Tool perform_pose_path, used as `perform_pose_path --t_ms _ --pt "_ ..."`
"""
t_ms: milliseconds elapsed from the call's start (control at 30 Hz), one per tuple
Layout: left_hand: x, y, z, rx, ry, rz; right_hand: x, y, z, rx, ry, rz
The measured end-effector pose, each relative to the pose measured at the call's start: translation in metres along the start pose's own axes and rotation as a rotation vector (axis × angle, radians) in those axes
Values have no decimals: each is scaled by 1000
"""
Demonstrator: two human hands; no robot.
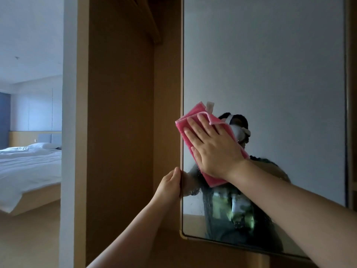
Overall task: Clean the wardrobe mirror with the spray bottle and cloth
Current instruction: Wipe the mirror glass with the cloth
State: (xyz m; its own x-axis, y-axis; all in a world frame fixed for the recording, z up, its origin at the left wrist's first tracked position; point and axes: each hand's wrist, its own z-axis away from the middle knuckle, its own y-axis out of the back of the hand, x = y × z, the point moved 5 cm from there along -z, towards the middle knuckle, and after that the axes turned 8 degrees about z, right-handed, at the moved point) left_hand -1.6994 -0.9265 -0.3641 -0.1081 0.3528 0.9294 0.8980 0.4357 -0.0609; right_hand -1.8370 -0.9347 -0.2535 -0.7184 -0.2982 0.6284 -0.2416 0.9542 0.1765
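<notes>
The wardrobe mirror (270,64) fills the right half of the head view, framed in a thin pale edge. My right hand (212,146) lies flat with straight fingers on a folded pink cloth (193,117), pressing it against the glass near the mirror's left edge. Wet droplets and streaks show on the glass below the cloth. My left hand (170,184) grips the mirror's left edge, fingers wrapped behind it. No spray bottle is in view.
The brown wardrobe panel (119,132) stands left of the mirror. Beyond a white wall edge (67,132), a bed with white sheets (29,167) is at the far left. The mirror reflects a person wearing a head-mounted camera.
</notes>
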Motion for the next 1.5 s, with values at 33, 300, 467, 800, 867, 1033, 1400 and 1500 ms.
perform_pose_path --t_ms 33,300,467,800,867,1033,1400,1500 --pt "-6 1 3 -2 18 -25 1 0 -1 -3 -10 2" --pt "-23 5 15 -22 36 -49 -11 -5 1 14 -94 -9" --pt "-23 6 17 -37 38 -47 -26 -8 5 18 -223 -61" --pt "-23 7 19 -117 108 60 -46 -14 9 -2 -381 -102" --pt "-23 7 21 -152 130 132 -53 -16 15 3 -404 -120" --pt "-24 9 22 -199 152 237 -80 -25 47 -14 -380 -130" --pt "-23 12 24 -173 197 287 -130 -34 127 -49 -227 -172" --pt "-22 11 26 -169 183 267 -124 -34 126 -79 -162 -162"
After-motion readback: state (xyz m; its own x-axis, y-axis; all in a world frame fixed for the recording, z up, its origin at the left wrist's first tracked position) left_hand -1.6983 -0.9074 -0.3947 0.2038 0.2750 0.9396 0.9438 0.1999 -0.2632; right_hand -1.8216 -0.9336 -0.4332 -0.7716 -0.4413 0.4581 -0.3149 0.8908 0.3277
